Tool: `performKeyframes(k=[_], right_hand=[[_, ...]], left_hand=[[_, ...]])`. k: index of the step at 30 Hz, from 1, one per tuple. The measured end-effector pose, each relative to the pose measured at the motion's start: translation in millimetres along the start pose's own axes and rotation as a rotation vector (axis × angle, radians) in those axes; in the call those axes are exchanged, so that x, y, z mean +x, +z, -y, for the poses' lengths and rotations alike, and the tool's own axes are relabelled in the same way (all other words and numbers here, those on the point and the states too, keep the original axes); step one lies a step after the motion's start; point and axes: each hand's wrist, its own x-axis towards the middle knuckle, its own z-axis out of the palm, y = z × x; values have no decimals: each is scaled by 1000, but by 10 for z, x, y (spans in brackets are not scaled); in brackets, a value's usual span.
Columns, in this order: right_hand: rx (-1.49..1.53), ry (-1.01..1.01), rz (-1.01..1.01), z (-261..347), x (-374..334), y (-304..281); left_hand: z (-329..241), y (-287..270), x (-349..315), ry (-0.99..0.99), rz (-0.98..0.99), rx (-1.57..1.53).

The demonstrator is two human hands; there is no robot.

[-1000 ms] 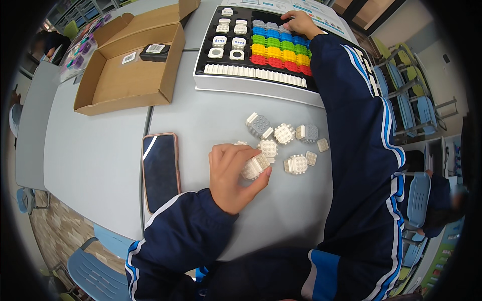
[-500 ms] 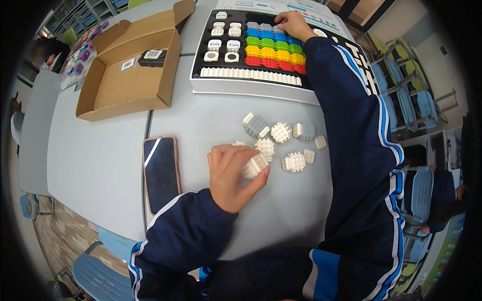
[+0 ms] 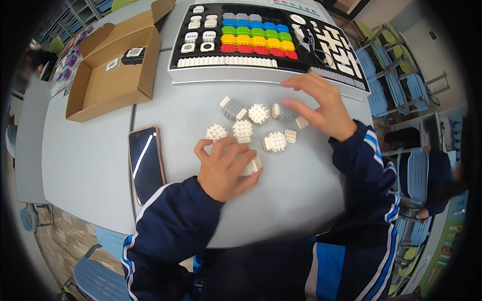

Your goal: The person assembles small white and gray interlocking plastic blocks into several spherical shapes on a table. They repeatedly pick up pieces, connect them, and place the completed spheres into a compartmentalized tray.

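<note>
Left hand [image 3: 221, 169] pinches a white studded block [image 3: 254, 165]; right hand [image 3: 329, 108], thumb and fingers wide apart, hovers, a gray block [image 3: 284, 114] beside its thumb.

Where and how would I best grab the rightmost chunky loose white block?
Probably pinch the white block across its studded near and far edges, coming from the near side: both edges are exposed, while a small square piece sits close on its right.

The left hand [image 3: 224, 168] hides part of a white block [image 3: 254, 165] (whether gripped, I cannot tell).
</note>
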Motion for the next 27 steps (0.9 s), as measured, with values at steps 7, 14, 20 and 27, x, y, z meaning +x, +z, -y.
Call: performKeyframes(k=[7, 14, 20, 27], right_hand=[[113, 216, 15, -280, -597, 389], [53, -385, -267, 161, -796, 451], [508, -392, -204, 687, -1201, 850], [541, -451, -57, 805, -1321, 908]], left_hand=[[-26, 74, 21, 33, 32, 113], [-54, -119, -42, 122, -82, 135], [-179, -117, -218, 386, 11, 43], [-295, -182, -108, 472, 73, -199]])
